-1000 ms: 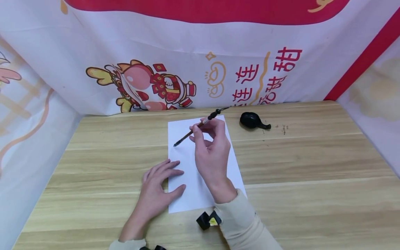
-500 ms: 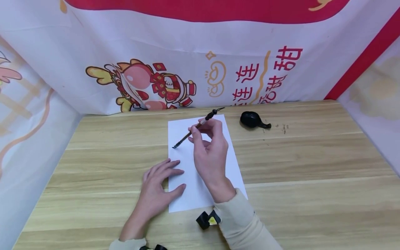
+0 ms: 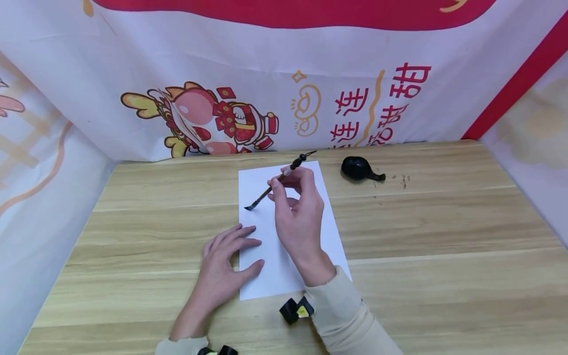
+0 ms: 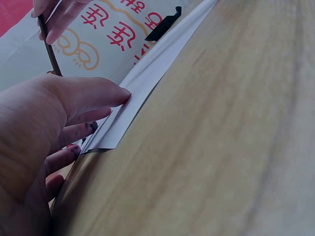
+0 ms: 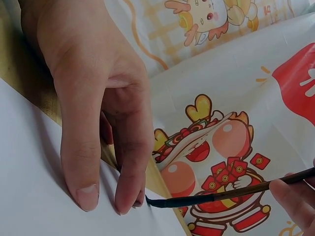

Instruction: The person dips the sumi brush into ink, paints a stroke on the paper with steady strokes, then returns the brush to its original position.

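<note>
Looks barely started: right hand pinching the brush, left hand spread at the paper's left edge, no strokes visible.

The paper lies on the table in front of me, my left hand across its left edge. My right hand is over the paper, holding the brush aslant, its tip at the far-left part of the sheet and its other end up to the right. The handled object sits right of the paper's far-right corner, with marks to its right. Behind the table's far edge hangs the backdrop.
</note>
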Motion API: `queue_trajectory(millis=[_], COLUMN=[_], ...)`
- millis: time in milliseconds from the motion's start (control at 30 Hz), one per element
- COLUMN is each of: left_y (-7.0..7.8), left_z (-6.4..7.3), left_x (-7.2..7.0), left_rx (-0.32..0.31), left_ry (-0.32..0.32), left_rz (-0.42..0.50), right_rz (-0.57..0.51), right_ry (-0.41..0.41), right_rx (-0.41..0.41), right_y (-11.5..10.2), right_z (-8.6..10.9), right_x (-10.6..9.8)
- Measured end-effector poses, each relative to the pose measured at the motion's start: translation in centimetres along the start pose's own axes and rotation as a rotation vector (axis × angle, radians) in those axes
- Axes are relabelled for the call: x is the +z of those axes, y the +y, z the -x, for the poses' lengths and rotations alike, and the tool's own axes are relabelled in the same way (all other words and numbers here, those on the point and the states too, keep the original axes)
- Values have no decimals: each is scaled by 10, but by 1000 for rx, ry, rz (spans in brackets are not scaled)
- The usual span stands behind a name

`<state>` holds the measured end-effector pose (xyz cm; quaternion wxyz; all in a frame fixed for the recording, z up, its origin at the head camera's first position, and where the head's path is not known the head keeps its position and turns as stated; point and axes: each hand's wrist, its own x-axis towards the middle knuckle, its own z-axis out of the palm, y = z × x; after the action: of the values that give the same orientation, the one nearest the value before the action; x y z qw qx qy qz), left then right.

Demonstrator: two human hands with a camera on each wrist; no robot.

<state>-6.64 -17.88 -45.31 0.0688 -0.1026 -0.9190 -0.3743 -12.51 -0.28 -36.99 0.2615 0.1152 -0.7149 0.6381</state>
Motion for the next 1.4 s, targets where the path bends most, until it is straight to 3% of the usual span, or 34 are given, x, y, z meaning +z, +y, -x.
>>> queue_trajectory(millis=[1400], left_y=[1], left_z=[-1], left_x=[0], left_rx=[-1], left_ry=[-3], left_rz=[19], right_rz=[39], right_ry=[10], right_rx=[-25], right_y=[5], right_z=[-1], right_x=[-1])
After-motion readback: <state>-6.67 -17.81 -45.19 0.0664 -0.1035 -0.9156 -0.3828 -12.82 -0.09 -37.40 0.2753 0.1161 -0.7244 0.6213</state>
